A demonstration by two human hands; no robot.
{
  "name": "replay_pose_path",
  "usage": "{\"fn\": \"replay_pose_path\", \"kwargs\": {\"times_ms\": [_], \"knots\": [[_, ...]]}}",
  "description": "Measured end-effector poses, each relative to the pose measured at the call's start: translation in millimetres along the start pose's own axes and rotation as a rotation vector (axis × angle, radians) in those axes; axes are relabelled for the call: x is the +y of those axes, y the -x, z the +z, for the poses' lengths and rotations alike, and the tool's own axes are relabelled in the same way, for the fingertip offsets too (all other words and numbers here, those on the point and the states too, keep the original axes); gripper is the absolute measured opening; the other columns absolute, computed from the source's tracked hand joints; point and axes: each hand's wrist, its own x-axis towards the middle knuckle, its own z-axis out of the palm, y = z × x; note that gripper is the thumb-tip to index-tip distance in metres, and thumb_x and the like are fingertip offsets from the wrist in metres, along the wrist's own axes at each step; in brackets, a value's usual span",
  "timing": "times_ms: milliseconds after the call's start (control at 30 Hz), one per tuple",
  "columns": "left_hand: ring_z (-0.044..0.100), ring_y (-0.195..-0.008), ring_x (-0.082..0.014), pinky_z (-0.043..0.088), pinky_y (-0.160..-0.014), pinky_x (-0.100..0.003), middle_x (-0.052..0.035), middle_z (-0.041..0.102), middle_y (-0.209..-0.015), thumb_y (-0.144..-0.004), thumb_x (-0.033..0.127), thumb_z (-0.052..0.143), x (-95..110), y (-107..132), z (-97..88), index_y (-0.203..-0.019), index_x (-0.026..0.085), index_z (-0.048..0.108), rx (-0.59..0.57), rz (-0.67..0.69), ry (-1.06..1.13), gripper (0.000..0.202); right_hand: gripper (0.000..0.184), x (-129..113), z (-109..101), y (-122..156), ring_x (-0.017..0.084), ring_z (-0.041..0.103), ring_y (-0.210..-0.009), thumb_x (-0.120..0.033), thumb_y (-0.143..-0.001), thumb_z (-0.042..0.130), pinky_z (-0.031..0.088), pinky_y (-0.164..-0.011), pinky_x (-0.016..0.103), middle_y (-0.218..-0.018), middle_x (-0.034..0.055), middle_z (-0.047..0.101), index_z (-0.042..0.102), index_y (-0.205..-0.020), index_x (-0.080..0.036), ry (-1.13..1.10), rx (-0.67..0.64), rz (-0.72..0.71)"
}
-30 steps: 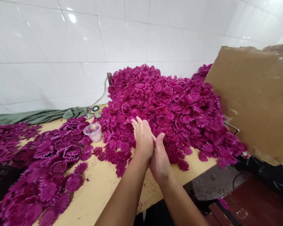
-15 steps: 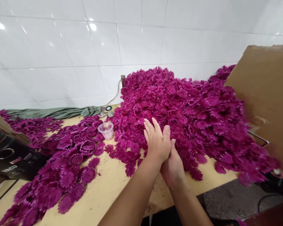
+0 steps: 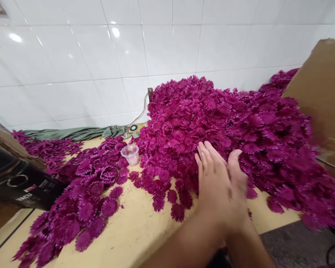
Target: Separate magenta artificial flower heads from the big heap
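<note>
My left hand (image 3: 213, 186) lies flat with fingers stretched out, its palm laid against my right hand (image 3: 238, 178). The right thumb points up, and most of that hand's fingers are hidden behind the left one. Whether anything is between the palms does not show. Both hands are a little blurred. Behind and around them spreads a large heap of magenta artificial flower heads (image 3: 190, 111), with a few loose ones near my left wrist.
A small clear plastic cup (image 3: 130, 154) stands between the heap and a second pile of magenta flowers (image 3: 85, 186). A black container (image 3: 22, 182) leans in at the left. Green cloth (image 3: 72, 134) lies along the tiled wall; a cardboard sheet (image 3: 318, 89) rises at the right.
My hands have shifted to the right in view and changed from a clasped, crossed hold to flat palms against each other. The camera view has swung slightly left.
</note>
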Motion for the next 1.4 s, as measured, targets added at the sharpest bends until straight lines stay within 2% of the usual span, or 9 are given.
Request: {"fn": "replay_pose_path", "kwargs": {"times_ms": [167,300,500,633,733,900,1100,1233,1400], "knots": [[-0.008,-0.135,-0.017,-0.003,-0.109,-0.037,-0.0111,0.001,-0.149,-0.085,0.054,0.016,-30,-37,-1.1,-0.141,0.009,0.013,0.086,-0.277,0.073,0.072,0.066,7,9,12,0.022,0.036,-0.127,-0.066,-0.08,0.022,0.03,-0.103,0.047,-0.128,0.0059,0.052,0.049,-0.125,-0.025,-0.06,0.016,0.041],[-0.011,-0.134,-0.0157,-0.005,-0.109,-0.037,-0.013,-0.003,-0.149,-0.087,0.048,0.018,-48,-49,-14.2,-0.14,0.005,0.013,0.321,-0.397,0.059,0.068,0.051,20,9,41,0.02,0.031,-0.13,-0.058,-0.084,0.029,0.027,-0.106,0.046,-0.136,0.0001,0.043,0.044,-0.127,-0.034,0.04,-0.008,0.06],[0.015,-0.136,-0.0186,0.011,-0.11,-0.031,-0.0111,0.024,-0.147,-0.088,0.04,0.027,-58,-38,-36.9,-0.13,0.012,0.038,0.45,-0.233,0.085,0.052,0.042,21,2,38,0.024,0.054,-0.111,-0.032,-0.07,0.065,0.037,-0.099,0.048,-0.118,0.006,0.059,0.055,-0.111,-0.026,-0.076,0.043,0.216],[0.042,-0.121,-0.0208,0.027,-0.105,-0.032,-0.0109,0.053,-0.125,-0.083,0.031,0.043,-58,-18,-59.5,-0.101,0.016,0.061,0.443,-0.082,0.009,0.03,0.033,17,-1,20,0.019,0.064,-0.086,-0.031,-0.064,0.071,0.047,-0.088,0.041,-0.094,0.0042,0.068,0.059,-0.093,-0.021,-0.156,0.112,0.217],[0.054,-0.105,-0.0221,0.038,-0.096,-0.036,-0.0074,0.062,-0.105,-0.077,0.027,0.053,-58,4,-67.5,-0.086,0.021,0.065,0.298,-0.018,-0.062,0.015,0.028,19,-4,15,0.015,0.062,-0.064,-0.037,-0.062,0.072,0.052,-0.068,0.034,-0.07,-0.0004,0.065,0.059,-0.079,-0.019,0.011,0.108,0.22],[0.052,-0.107,-0.0252,0.039,-0.096,-0.041,-0.01,0.059,-0.113,-0.073,0.023,0.059,-63,32,-61.8,-0.11,0.021,0.058,0.14,0.082,-0.231,0.037,0.032,26,-11,13,0.008,0.047,-0.051,-0.045,-0.064,0.068,0.04,-0.049,0.021,-0.055,-0.004,0.054,0.056,-0.062,-0.015,0.369,0.062,0.144],[0.049,-0.11,-0.0236,0.039,-0.094,-0.042,-0.01,0.056,-0.119,-0.075,0.008,0.049,-66,29,-68.0,-0.122,0.02,0.049,0.012,0.257,-0.463,0.049,0.044,21,-14,8,0.012,0.052,-0.056,-0.059,-0.061,0.064,0.042,-0.05,0.023,-0.059,-0.0002,0.058,0.06,-0.067,-0.016,0.39,-0.096,0.288],[0.057,-0.088,-0.0222,0.044,-0.078,-0.039,-0.0076,0.067,-0.094,-0.078,0.011,0.045,-64,21,-81.2,-0.102,0.019,0.061,0.07,0.204,-0.476,0.029,0.054,13,-11,10,0.015,0.056,-0.059,-0.069,-0.067,0.048,0.046,-0.055,0.028,-0.061,0.0026,0.06,0.059,-0.073,-0.016,0.415,-0.188,0.359],[0.055,-0.067,-0.0151,0.043,-0.063,-0.026,-0.0016,0.061,-0.071,-0.082,0.026,0.042,-65,12,-92.7,-0.075,0.018,0.058,0.159,-0.055,-0.131,0.019,0.038,10,-7,13,0.015,0.057,-0.068,-0.053,-0.068,0.061,0.047,-0.064,0.028,-0.075,0.0033,0.06,0.055,-0.081,-0.018,0.645,-0.168,0.111]]}}
